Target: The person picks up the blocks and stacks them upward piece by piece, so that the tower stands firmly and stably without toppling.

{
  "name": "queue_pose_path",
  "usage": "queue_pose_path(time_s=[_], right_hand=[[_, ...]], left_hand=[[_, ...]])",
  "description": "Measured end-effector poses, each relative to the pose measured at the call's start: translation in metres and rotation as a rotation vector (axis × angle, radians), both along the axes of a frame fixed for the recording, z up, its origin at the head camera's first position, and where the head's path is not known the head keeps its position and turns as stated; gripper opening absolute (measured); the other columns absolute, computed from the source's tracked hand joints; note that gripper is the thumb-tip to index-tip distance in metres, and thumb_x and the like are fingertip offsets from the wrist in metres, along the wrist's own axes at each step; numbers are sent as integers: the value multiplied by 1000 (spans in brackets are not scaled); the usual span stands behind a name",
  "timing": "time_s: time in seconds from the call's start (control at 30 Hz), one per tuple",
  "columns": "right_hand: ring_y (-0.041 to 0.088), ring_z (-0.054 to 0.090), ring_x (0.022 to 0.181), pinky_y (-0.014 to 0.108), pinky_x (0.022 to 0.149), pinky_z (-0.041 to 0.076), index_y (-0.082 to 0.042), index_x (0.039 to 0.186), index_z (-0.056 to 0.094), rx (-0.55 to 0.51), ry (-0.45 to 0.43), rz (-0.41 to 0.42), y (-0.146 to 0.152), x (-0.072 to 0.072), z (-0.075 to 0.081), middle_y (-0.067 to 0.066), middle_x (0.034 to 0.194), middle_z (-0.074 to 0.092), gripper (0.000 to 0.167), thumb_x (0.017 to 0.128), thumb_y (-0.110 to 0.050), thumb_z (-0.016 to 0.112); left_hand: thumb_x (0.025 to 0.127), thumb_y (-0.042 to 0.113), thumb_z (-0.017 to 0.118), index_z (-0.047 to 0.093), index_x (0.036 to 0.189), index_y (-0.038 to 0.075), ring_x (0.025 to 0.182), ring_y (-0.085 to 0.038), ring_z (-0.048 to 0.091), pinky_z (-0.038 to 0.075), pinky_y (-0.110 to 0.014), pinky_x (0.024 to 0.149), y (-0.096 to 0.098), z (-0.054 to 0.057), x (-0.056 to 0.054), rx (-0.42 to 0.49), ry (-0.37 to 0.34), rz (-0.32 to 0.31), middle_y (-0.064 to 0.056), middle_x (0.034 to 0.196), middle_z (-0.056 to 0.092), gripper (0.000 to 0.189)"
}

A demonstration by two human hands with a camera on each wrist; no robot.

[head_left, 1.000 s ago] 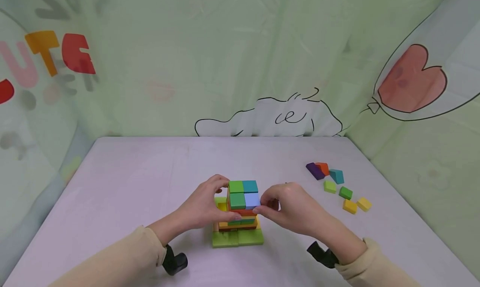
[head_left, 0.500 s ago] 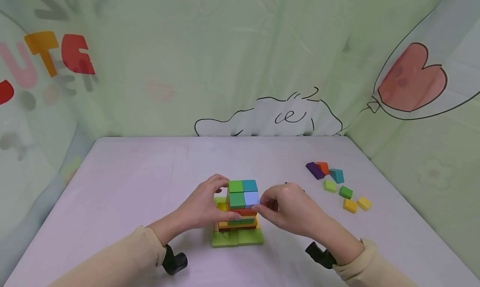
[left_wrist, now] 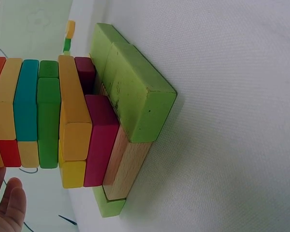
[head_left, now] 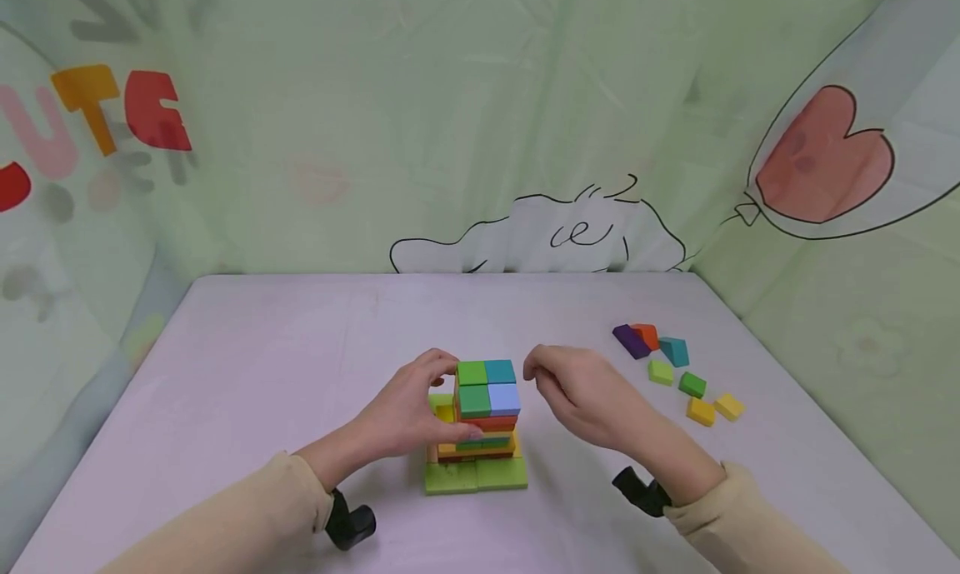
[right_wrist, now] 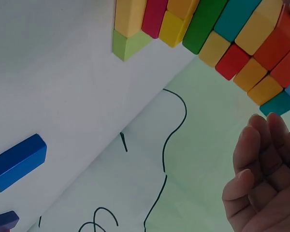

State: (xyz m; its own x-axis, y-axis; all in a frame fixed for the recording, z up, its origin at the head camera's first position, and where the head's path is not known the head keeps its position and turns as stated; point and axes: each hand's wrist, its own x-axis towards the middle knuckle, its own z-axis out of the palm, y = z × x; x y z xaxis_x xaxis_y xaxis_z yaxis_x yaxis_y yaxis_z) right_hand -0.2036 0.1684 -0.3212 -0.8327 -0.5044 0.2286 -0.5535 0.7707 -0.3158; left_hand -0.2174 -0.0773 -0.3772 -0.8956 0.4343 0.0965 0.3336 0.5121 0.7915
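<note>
A tower of coloured blocks (head_left: pixel 488 421) stands on flat light-green base blocks (head_left: pixel 501 474) at the middle of the table. Green, teal and light-blue pieces make its top. My left hand (head_left: pixel 420 411) holds the tower from the left, thumb across the front and fingers round behind. In the left wrist view, its fingers (left_wrist: pixel 12 205) curve close to the upper layers. Just right of the top, my right hand (head_left: pixel 588 395) is raised, with a gap to the tower. Its fingers (right_wrist: pixel 249 145) are loosely bent and hold nothing.
Loose blocks lie on the right of the table: a purple block (head_left: pixel 631 341), a teal wedge (head_left: pixel 674 352), a green block (head_left: pixel 692 384), a yellow block (head_left: pixel 701 412) and several more. A blue block (right_wrist: pixel 19 162) shows in the right wrist view. A printed curtain (head_left: pixel 337 124) hangs behind.
My right hand has come off the tower's upper right side and risen slightly away from it. My left hand and the tower stay in place.
</note>
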Motion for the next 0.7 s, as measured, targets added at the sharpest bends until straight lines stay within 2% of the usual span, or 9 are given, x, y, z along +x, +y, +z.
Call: queue_pose_path(time_s=[0.4, 0.57, 0.7], right_hand=[[7, 53, 73, 19, 66, 53, -11, 96, 68, 34, -2, 27, -7, 0, -1, -2, 86, 66, 14, 99, -3, 57], [8, 56, 74, 21, 67, 54, -11, 97, 68, 26, 14, -34, 5, -3, 1, -1, 90, 69, 14, 98, -3, 57], [10, 59, 75, 23, 63, 53, -6, 103, 70, 1, 19, -132, 43, -15, -2, 5, 94, 73, 12, 99, -4, 58]], left_hand=[[76, 34, 91, 62, 129, 9, 124, -34, 57, 53, -51, 103, 1, 1, 1, 17, -8, -11, -3, 132, 58, 65], [77, 35, 90, 61, 132, 8, 124, -34, 57, 54, -50, 103, 2, 2, 1, -2, -11, -1, -3, 134, 58, 68], [76, 36, 91, 62, 132, 8, 124, -34, 58, 54, -49, 102, 1, 3, 1, -11, 2, -2, -3, 134, 58, 69]])
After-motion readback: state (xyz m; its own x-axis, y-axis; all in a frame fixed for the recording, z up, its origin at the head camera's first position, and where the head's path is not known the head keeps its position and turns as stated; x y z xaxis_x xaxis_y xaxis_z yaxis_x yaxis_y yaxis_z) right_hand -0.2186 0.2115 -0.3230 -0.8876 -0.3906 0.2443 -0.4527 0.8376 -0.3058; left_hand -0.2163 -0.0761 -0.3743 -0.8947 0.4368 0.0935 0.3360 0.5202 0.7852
